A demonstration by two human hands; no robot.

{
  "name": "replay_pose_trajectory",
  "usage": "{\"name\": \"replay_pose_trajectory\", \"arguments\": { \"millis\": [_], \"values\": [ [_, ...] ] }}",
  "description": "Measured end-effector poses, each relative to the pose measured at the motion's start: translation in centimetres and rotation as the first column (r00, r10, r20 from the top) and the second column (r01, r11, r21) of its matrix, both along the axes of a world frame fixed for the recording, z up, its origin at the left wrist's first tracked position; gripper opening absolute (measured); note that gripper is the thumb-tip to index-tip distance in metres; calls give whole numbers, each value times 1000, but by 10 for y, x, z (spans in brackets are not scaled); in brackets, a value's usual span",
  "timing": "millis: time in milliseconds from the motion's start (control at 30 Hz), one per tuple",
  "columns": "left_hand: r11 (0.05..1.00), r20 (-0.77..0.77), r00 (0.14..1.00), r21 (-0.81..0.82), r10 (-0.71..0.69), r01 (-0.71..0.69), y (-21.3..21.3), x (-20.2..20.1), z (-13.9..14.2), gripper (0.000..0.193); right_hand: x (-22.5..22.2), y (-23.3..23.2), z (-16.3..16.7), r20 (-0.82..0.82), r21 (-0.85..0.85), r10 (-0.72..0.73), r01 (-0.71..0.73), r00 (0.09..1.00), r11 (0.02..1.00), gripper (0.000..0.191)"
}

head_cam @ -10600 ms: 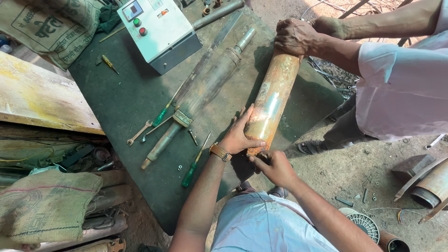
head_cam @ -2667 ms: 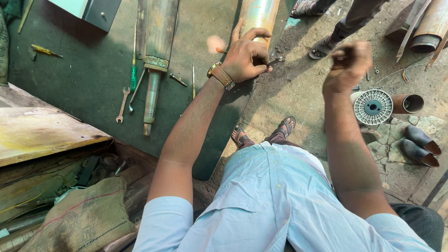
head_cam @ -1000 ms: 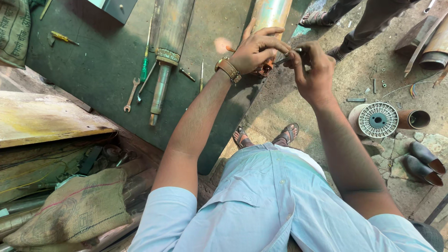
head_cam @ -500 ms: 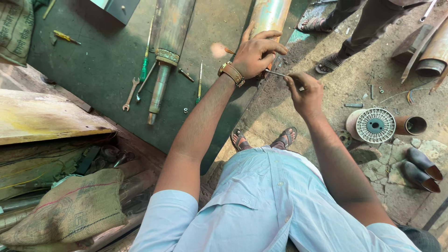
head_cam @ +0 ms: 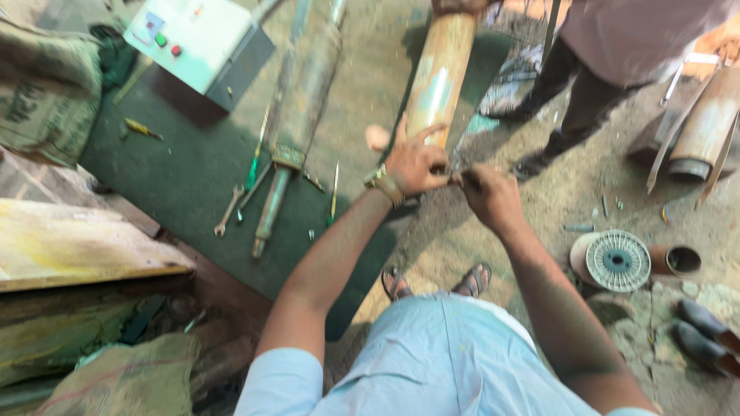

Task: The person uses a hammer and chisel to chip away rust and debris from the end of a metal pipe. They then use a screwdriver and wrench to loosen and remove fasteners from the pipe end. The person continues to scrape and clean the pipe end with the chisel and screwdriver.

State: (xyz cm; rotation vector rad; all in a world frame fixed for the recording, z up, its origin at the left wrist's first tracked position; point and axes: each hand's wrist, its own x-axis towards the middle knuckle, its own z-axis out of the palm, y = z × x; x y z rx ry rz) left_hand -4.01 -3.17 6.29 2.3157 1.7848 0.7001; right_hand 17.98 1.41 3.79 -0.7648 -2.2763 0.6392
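Left hand: my left hand [head_cam: 416, 163] rests at the near end of the rusty cylinder [head_cam: 439, 73], fingers curled and pinched toward the right hand; a metal wristwatch [head_cam: 383, 183] sits on the wrist.
Right hand: my right hand [head_cam: 487, 196] is closed in a pinch just beside the left, fingertips meeting it at a small, thin metal piece [head_cam: 453, 174] too blurred for me to tell what it is.
Cylinder: it lies along the edge of the green table [head_cam: 185, 166], its near end under my left hand, its far end held by another person's hand [head_cam: 460, 6] at the top of the frame.
Other person: standing just beyond the table corner in dark trousers [head_cam: 574, 92] and sandals.
On the table: a long grey shaft assembly [head_cam: 301, 115] lies left of the cylinder, with a green-handled screwdriver [head_cam: 254, 166], a spanner [head_cam: 228, 209] and a white control box [head_cam: 202, 40] with coloured buttons.
On the ground: a round finned disc [head_cam: 618, 260] lies right of my arm, near a short pipe section [head_cam: 678, 260].
Left edge: burlap sacks [head_cam: 46, 73] and a wooden plank [head_cam: 77, 246].
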Motion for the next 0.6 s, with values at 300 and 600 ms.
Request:
{"name": "replay_pose_trajectory", "arguments": {
  "millis": [300,600],
  "values": [
    [999,-54,998,47,24,-21,4,2,0,25,-6,2,11,-133,-328,-78,31,988,944,16],
    [998,-81,995,-9,61,-62,5,10,6,20,7,12,-8,-167,-409,-27,-45,986,911,17]
  ]
}}
